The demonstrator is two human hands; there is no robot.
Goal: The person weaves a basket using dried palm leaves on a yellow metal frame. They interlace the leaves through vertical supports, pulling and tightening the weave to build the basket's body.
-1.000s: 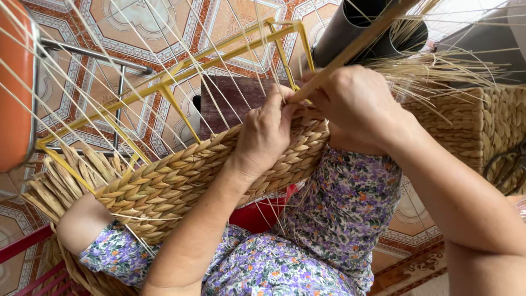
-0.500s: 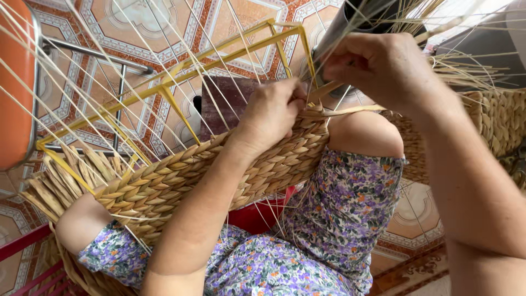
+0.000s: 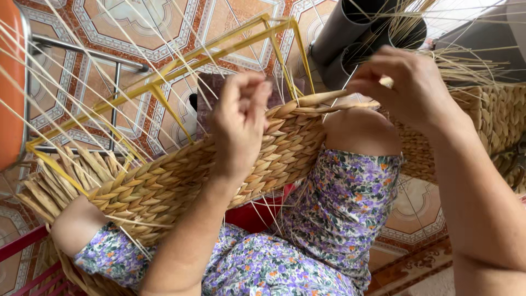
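**Hidden and cut-off parts**

Left hand [image 3: 239,123] covers the woven basket [image 3: 164,186] wall under its palm; fingertips curl inward, so what they pinch is hidden. Right hand [image 3: 408,90] fingers close over a straw strand [image 3: 350,102]; strand end between the fingers can't be seen. Right forearm cut by the right and bottom edges. Orange stool [image 3: 11,93] cut by the left edge. Grey pipes [image 3: 350,38] beyond the right fingers run off the top. Basket's lower part is hidden behind the floral dress [image 3: 307,241].

A woven basket [image 3: 164,186] lies across the person's knees, pipes [image 3: 350,33] behind it, a chair [image 3: 13,82] left.
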